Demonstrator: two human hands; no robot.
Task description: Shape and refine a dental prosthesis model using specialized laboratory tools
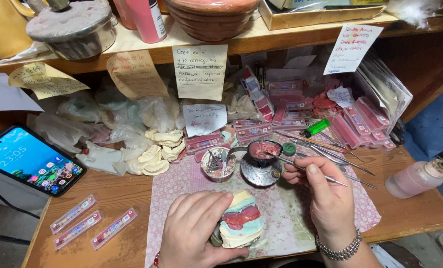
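My left hand (194, 229) grips a plaster dental cast (238, 222) with a pink wax rim on top, resting on a pink patterned cloth (291, 211) near the table's front edge. My right hand (328, 196) holds a thin metal wax instrument (300, 167); its tip reaches into a small dark cup of pink wax (263, 150) that sits on a round metal burner (257, 171). A bracelet is on my right wrist.
A small dish of metal bits (218, 164) stands left of the cup. More metal tools (330, 149) and a green lighter (315, 127) lie behind. Pink tooth cards (360, 121) are stacked at the back right, white casts (157, 151) at the left, a phone (30, 159) far left, a bottle (417, 177) right.
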